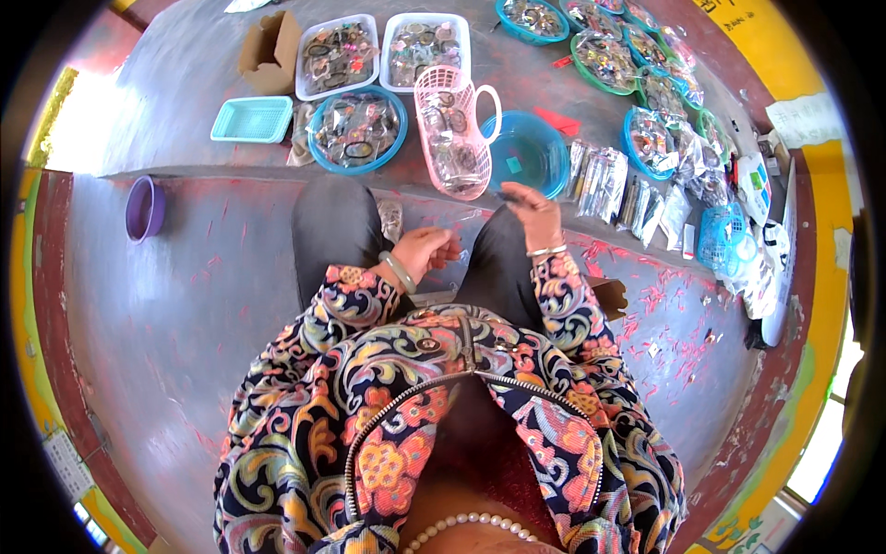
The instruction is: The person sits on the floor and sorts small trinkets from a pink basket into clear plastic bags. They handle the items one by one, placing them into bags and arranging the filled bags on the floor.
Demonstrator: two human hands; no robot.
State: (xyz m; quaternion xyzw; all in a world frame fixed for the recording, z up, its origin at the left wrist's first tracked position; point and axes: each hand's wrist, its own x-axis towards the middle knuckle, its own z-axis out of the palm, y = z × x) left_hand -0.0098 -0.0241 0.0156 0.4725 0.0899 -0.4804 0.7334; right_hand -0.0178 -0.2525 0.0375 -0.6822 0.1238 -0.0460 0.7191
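Note:
My left hand [426, 251], with a pale bangle at its wrist, is held over my lap. Its fingers are curled together, and whatever they may hold is too small to make out. My right hand [533, 217] is raised near the ledge's edge, thumb and fingers pinched on a small dark object [506, 196] whose kind does not show. Just beyond it stand a blue round basin [528, 148] and a pink handled plastic basket [445, 125] with bagged dark bands inside. Beside my left hand, a clear bag of small items [391, 220] lies between my knees.
On the raised ledge stand two white trays [339, 57], a blue basin of bagged bands [358, 129], a turquoise tray [251, 120] and a cardboard box [269, 54]. Flat clear packets [600, 183] lie at right, near several filled baskets [604, 63]. A purple bowl [145, 210] sits left.

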